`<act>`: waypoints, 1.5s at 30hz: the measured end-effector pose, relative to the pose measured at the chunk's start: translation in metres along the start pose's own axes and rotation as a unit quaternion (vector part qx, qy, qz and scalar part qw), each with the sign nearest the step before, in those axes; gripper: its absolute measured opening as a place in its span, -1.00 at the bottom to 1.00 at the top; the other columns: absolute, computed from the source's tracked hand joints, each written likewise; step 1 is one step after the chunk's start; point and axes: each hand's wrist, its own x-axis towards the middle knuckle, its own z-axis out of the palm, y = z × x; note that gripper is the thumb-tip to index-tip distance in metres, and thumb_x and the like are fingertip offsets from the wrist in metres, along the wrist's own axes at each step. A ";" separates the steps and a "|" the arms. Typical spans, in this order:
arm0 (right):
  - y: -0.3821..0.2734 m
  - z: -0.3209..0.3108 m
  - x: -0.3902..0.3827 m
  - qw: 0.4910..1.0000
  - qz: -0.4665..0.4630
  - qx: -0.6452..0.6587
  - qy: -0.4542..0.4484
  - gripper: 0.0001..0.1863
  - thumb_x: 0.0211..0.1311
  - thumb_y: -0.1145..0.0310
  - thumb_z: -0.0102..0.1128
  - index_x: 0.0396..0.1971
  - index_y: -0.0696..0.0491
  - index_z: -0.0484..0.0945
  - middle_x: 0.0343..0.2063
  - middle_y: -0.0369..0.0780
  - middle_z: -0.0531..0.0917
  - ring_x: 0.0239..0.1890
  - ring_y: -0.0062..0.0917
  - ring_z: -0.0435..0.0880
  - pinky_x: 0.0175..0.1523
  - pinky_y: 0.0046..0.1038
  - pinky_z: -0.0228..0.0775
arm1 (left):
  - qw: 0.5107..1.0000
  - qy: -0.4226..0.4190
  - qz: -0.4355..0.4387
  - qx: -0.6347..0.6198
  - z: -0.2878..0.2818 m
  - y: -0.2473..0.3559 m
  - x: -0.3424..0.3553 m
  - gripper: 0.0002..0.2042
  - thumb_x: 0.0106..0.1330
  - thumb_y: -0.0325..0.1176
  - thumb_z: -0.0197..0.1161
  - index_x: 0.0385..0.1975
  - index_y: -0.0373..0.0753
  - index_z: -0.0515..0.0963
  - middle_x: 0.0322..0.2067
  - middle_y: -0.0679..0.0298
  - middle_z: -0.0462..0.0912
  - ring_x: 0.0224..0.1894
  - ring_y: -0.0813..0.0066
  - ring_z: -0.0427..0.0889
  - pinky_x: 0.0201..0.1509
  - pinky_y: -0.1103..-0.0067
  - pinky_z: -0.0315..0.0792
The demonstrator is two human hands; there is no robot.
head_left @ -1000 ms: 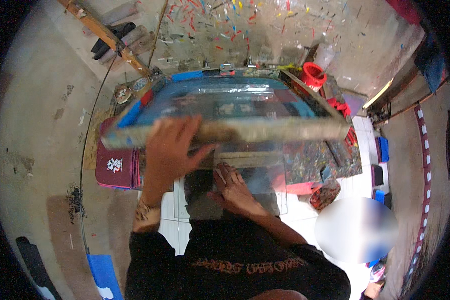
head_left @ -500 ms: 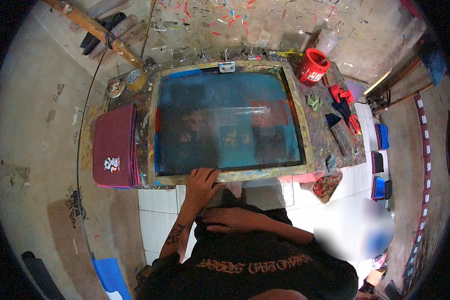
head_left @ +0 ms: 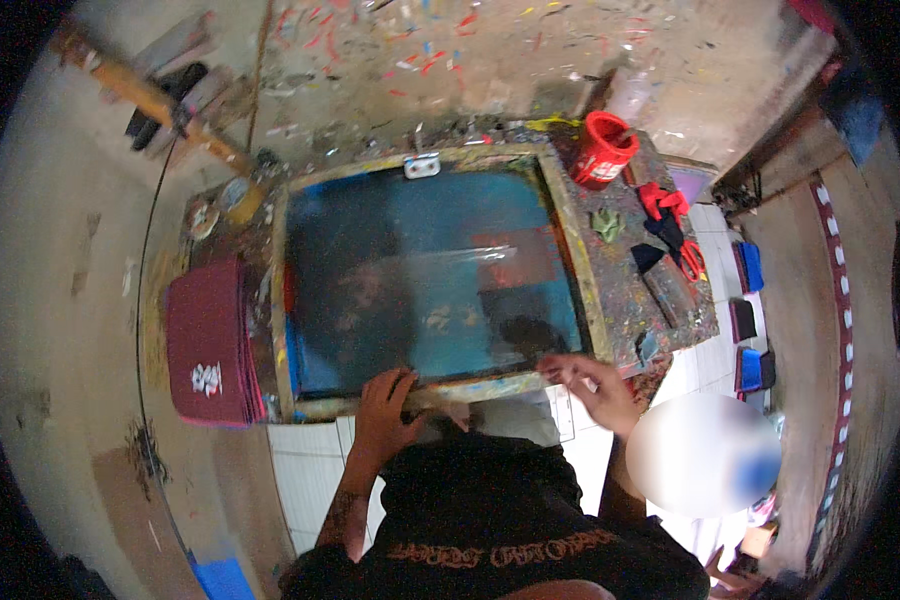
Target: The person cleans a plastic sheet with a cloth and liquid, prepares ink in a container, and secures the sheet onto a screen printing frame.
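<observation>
A silk-screen frame with a worn, paint-stained wooden border and blue-green mesh lies on the worktable. My left hand is at its near bar, fingers bent over the top and thumb on the near side, gripping it. Slightly blurred, my right hand hovers at the near right corner, fingers loosely bent and apart, holding nothing. A metal hinge clamp sits at the far bar. Dark shadows fall across the mesh.
Left of the frame lies a stack of maroon panels with a white print. On the right are a red tub, a green scrap, dark and red cloth and red-handled scissors. Blue and dark pieces lie on the floor tiles.
My right hand has moved from my lap to the frame's near right corner. My left hand now curls over the near bar instead of lying on it. The view has shifted.
</observation>
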 end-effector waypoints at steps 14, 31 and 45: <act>0.058 -0.169 0.318 0.854 -0.271 -0.055 0.441 0.15 -0.28 0.11 0.77 0.33 0.22 0.25 0.23 -0.06 0.52 0.27 -0.30 0.50 0.40 -0.26 0.30 | 0.996 0.065 0.013 0.060 0.003 0.009 0.008 -0.19 -0.12 0.06 0.65 0.18 -0.12 0.50 0.29 0.06 0.40 0.27 -0.05 0.42 0.30 0.03 0.29; 0.005 -0.181 -0.002 0.818 -0.305 0.010 0.488 0.18 -0.33 0.13 0.75 0.35 0.19 0.23 0.24 -0.08 0.47 0.32 -0.34 0.42 0.46 -0.26 0.17 | 0.993 0.064 0.080 0.064 0.011 0.001 0.003 -0.23 0.02 0.02 0.54 0.19 -0.30 0.45 0.30 -0.08 0.38 0.33 -0.13 0.35 0.34 0.05 0.27; 0.201 -0.109 -0.274 0.791 -0.004 0.026 0.612 0.11 -0.34 0.05 0.70 0.27 0.20 0.30 0.12 -0.05 0.59 0.22 -0.28 0.56 0.34 -0.25 0.36 | 0.983 0.066 0.141 0.099 0.019 0.003 0.000 -0.24 0.21 0.07 0.41 0.27 -0.36 0.37 0.31 -0.09 0.35 0.32 -0.10 0.38 0.34 0.03 0.26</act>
